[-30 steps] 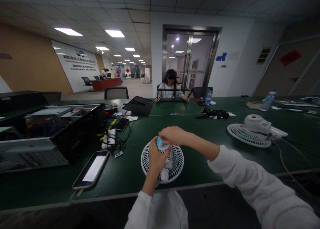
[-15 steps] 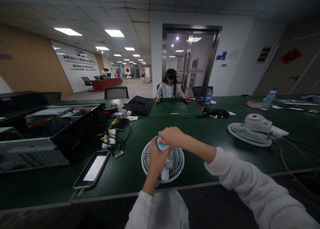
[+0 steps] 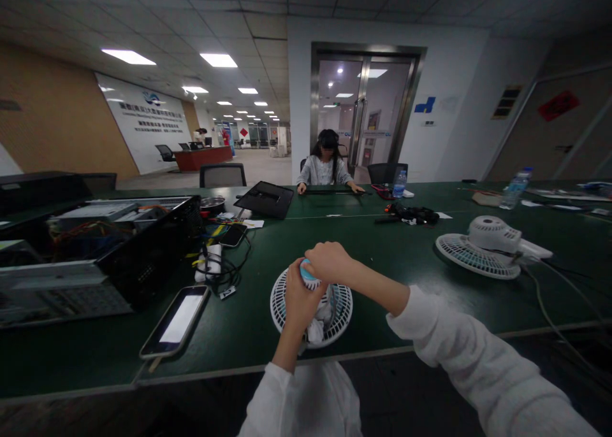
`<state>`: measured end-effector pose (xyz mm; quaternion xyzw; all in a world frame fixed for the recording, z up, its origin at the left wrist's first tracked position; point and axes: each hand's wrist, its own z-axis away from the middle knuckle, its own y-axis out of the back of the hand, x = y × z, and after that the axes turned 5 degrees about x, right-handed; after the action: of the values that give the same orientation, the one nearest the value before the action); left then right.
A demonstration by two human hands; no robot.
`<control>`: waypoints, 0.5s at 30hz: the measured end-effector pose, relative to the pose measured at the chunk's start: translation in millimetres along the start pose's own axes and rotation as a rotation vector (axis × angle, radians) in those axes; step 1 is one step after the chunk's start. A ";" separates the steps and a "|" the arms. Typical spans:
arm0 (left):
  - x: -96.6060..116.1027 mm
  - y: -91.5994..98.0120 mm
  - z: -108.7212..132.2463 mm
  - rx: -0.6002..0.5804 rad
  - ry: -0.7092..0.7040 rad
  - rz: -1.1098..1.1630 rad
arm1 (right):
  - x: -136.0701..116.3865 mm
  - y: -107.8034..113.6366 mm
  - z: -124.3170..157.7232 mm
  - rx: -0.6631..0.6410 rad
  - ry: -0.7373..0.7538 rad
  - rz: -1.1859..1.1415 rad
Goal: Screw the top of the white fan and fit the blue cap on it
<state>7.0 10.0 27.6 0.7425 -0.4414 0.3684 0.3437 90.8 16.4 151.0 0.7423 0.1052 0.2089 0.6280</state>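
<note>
A small white electric fan (image 3: 340, 313) lies face down on its round grille, close to the table's front edge. Its motor housing points upward and carries a light blue cap (image 3: 307, 271). My left hand (image 3: 300, 300) is wrapped around the near left side of the housing, thumb on the right. From the right, my right hand (image 3: 329, 263) closes over the top with curled fingers against the blue cap, partly covering it. Below my hands, crumpled white material (image 3: 315, 330) shows on the fan's back.
A phone (image 3: 176, 322) and an opened computer case (image 3: 105, 252) are on the left, with black cables (image 3: 232, 274) between. To the right lies another white fan (image 3: 478, 252). Across the green table (image 3: 382, 303) a person (image 3: 326, 163) sits near a water bottle (image 3: 400, 185).
My right hand and forearm have shifted slightly left over the fan's top. My left hand stays on the housing. The person opposite has lowered a flat dark object a little.
</note>
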 end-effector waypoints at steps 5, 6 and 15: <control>-1.1 1.4 0.8 -0.010 -0.018 0.034 | -8.4 -15.9 1.0 0.031 -0.161 -0.030; -1.0 1.7 0.9 -0.011 -0.022 0.042 | -9.5 -18.9 0.9 0.041 -0.204 -0.041; -2.8 1.0 2.4 0.020 -0.045 0.058 | -15.7 18.6 77.8 0.276 -0.047 -0.345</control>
<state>5.7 8.8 24.2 0.7410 -0.4667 0.3657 0.3153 109.3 -62.8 156.7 0.7969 0.2436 0.0643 0.5491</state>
